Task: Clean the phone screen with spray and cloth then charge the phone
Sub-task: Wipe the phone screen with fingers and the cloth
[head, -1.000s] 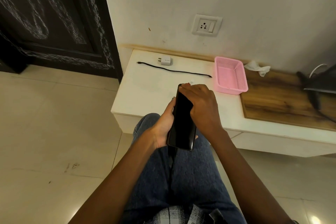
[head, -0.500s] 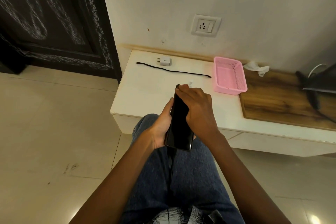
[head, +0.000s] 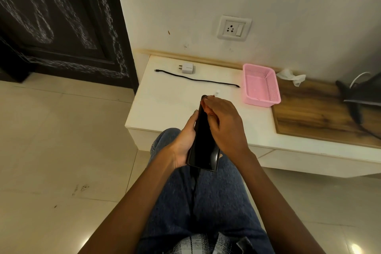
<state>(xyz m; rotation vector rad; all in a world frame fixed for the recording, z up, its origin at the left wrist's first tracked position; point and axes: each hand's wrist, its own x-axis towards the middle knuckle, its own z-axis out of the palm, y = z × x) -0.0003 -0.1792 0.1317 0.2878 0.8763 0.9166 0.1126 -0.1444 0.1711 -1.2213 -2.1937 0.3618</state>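
Standing almost on edge above the person's lap, the dark phone (head: 203, 142) sits in the left hand (head: 183, 142), whose grip is closed around its left edge and back. The right hand (head: 224, 128) curls over the phone's upper right side, fingers bunched at the top corner; whether a cloth is under them I cannot tell, since the hand hides that part of the screen.

Beyond the hands lies the white tabletop (head: 165, 97). On it are one black cable (head: 198, 78) stretched out flat, one white charger plug (head: 187, 68) just behind the cable's left end, and one pink basket (head: 260, 86) near the cable's right end — well apart from the phone. A tiny white bit (head: 217, 92) lies just beyond the phone's top. One crumpled white cloth or tissue (head: 291, 76) rests behind the basket on the wooden board (head: 317, 113). One wall socket (head: 234, 28) sits on the wall above.

Against half a second ago, the phone is turned a little more edge-on and the right hand's fingers have slid slightly up to its top corner — everything on the tabletop lies unchanged.
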